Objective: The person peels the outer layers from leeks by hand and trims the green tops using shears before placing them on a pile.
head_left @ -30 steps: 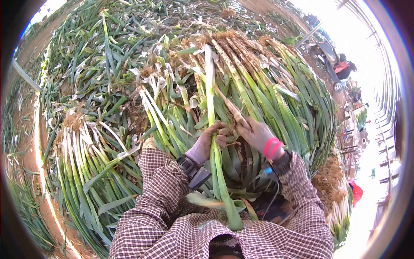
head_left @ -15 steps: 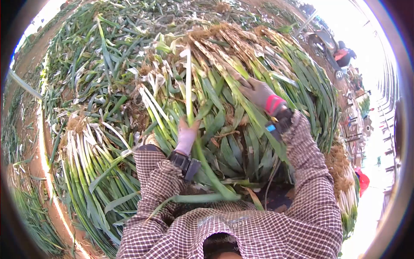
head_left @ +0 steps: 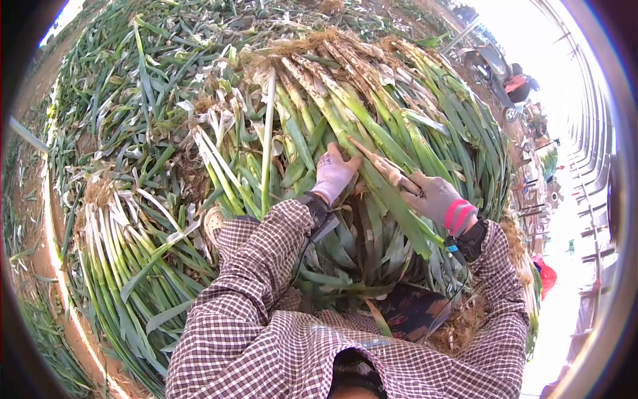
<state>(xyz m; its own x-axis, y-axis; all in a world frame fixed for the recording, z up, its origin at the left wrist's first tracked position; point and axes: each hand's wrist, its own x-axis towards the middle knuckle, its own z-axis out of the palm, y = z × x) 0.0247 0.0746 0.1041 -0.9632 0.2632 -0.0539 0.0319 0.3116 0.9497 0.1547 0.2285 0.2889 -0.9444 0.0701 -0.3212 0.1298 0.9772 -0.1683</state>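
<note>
Long green onions with soiled roots lie heaped in front of me. My left hand (head_left: 335, 174), in a light glove, is closed at the side of one thick green onion (head_left: 342, 126), thumb and forefinger about its stalk; the other fingertips are hidden. My right hand (head_left: 435, 198), in a grey glove with pink bands, is closed on a brown, withered outer leaf (head_left: 380, 165) that lies along the same stalk. Broad green leaves (head_left: 409, 223) hang below both hands. Left of my left hand rests a clean white-stemmed green onion (head_left: 268, 126).
A bunch of cleaned green onions (head_left: 126, 246) lies at my left. Stripped leaves (head_left: 113, 93) cover the ground beyond. Past the heap at the right stands a motorbike (head_left: 492, 63). A red item (head_left: 545, 276) lies at far right.
My left hand has let go of the white-stemmed green onion, now lying on the pile, and moved right and up. My right hand has drawn down and right, with the brown leaf in it.
</note>
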